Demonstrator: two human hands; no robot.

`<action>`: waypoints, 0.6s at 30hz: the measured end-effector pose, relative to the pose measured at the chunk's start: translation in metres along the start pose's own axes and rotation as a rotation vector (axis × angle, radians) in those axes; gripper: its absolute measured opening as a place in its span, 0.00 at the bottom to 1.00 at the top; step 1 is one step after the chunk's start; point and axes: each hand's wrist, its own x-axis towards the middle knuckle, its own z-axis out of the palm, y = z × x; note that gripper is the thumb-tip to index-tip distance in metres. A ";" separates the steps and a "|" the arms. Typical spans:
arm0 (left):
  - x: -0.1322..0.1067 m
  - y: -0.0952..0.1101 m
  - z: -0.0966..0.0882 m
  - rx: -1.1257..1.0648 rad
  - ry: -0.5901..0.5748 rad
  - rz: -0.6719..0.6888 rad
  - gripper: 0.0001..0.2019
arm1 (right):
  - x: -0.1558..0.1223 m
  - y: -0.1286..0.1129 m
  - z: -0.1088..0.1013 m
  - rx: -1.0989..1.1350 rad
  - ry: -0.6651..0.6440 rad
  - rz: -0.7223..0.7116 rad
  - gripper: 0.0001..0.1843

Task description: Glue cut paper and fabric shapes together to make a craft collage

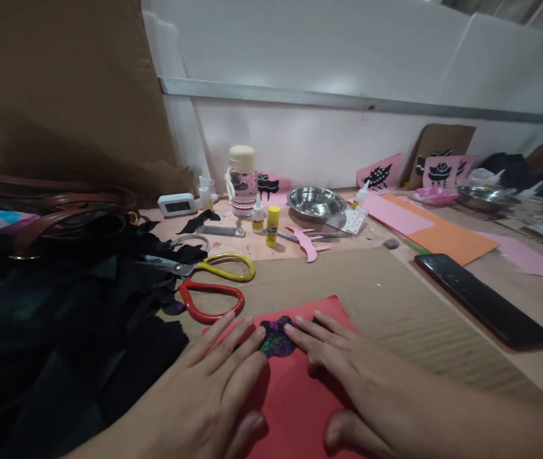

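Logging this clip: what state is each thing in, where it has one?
Left hand: open, palm down
Right hand: open, palm down
Red sheet: beneath both hands
Black cutout: lying on the sheet
Scissors: lying down, handles apart
Glue stick: upright, capped
Drink bottle: upright, lid on

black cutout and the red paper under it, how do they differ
The black cutout is small with a curvy outline; the red paper is much larger, its visible edges straight. The cutout shows purple and green patches; the paper is plain red. Both lie flat, with the left hand and right hand over the paper.
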 end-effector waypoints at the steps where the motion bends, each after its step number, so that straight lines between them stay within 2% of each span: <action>1: -0.001 0.000 -0.001 -0.006 0.009 -0.014 0.17 | 0.001 -0.001 -0.001 -0.001 0.007 -0.005 0.50; 9: -0.004 0.001 0.003 -0.034 0.069 0.004 0.14 | 0.002 -0.002 -0.004 -0.107 0.024 -0.085 0.46; 14: -0.006 0.001 0.005 -0.168 0.004 -0.051 0.14 | 0.005 0.007 0.002 -0.132 0.066 -0.159 0.44; 18: -0.007 0.003 0.007 -0.205 -0.030 -0.101 0.15 | 0.008 0.013 0.007 -0.120 0.096 -0.201 0.46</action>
